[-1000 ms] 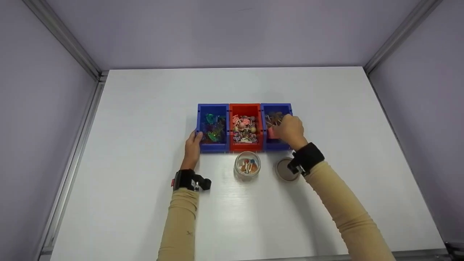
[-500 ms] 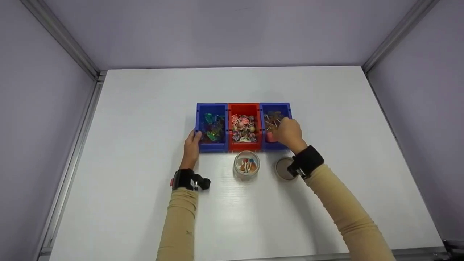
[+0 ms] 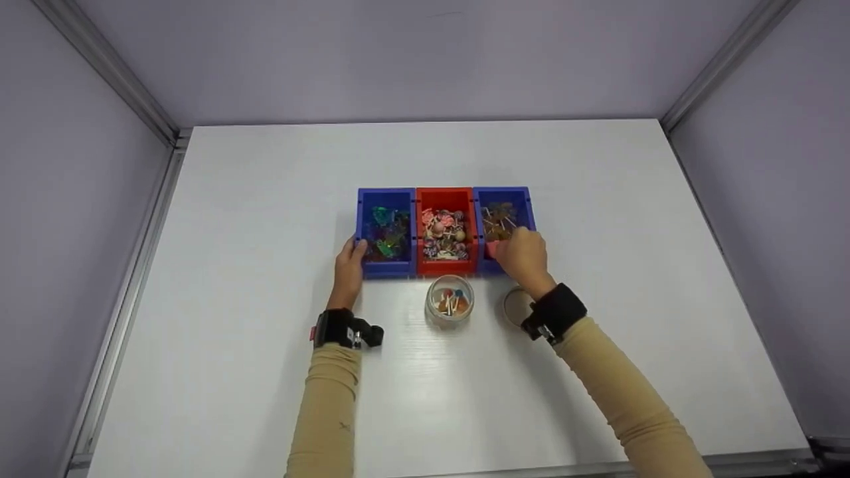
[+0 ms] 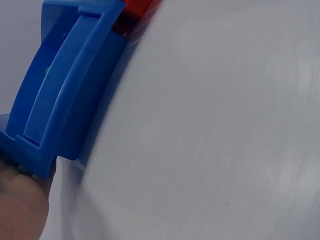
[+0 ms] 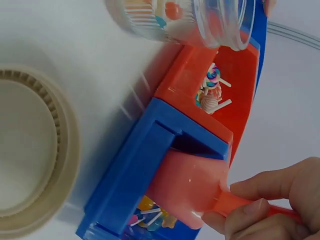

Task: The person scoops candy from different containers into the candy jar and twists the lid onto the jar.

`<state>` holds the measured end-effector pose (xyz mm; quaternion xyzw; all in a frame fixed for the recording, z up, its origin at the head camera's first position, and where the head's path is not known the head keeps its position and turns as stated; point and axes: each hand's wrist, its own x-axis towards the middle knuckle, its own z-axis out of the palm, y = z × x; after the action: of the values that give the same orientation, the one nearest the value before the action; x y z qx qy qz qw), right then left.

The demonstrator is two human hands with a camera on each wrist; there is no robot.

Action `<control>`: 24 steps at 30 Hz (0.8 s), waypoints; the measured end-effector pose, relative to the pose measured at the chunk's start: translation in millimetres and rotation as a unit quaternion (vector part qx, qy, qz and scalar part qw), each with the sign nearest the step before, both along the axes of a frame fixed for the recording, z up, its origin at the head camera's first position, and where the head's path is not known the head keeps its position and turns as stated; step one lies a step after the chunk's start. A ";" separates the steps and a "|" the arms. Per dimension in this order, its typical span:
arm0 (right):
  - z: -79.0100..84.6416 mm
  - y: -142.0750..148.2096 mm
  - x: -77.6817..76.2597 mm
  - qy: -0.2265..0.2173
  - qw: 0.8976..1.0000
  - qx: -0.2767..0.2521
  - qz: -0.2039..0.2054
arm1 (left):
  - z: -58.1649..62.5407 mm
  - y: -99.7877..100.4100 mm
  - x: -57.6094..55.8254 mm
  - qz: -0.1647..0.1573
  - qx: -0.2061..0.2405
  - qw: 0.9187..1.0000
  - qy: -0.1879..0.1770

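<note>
My right hand (image 3: 524,259) grips the handle of a pink plastic scoop (image 5: 192,182). The scoop's bowl dips into the front part of the right blue bin (image 3: 503,193), over small coloured lollipops (image 5: 152,217). On the far side, my left hand (image 3: 348,269) holds the outer side of the left blue bin (image 3: 388,269), thumb on the rim and the other fingers mostly hidden. Between these two sits a red bin (image 3: 446,268) of mixed lollipops. A clear glass jar (image 3: 435,315) stands uncovered before the red bin, with a few small lollipops inside.
A round beige lid (image 5: 70,150) lies on the table right of the jar, partly under my right wrist in the head view. The white table (image 3: 199,332) has grey walls at its back and sides.
My right hand has drawn the scoop toward the front of the right blue bin, uncovering more lollipops behind it. My left hand keeps its hold on the left bin.
</note>
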<state>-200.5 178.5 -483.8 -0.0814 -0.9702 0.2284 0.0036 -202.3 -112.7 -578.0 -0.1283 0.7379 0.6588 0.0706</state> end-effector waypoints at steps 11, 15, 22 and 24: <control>-33.7 -3.3 7.9 0.066 0.997 -0.026 -0.017 | -1.2 1.0 -0.6 0.005 -0.015 1.000 -0.012; -44.2 -3.5 10.8 0.069 0.997 -0.023 -0.021 | -1.6 1.2 -0.7 0.004 -0.012 1.000 -0.010; -52.3 -2.0 11.8 0.047 0.998 -0.019 -0.033 | -0.1 0.3 0.7 0.004 0.008 1.000 -0.001; -53.7 -1.3 11.6 0.038 0.998 -0.024 -0.034 | -0.4 0.0 0.5 0.006 0.003 1.000 -0.004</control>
<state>-188.9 177.2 -537.5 -0.1057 -0.9602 0.2545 0.0462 -201.8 -112.7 -578.4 -0.1351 0.7351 0.6607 0.0695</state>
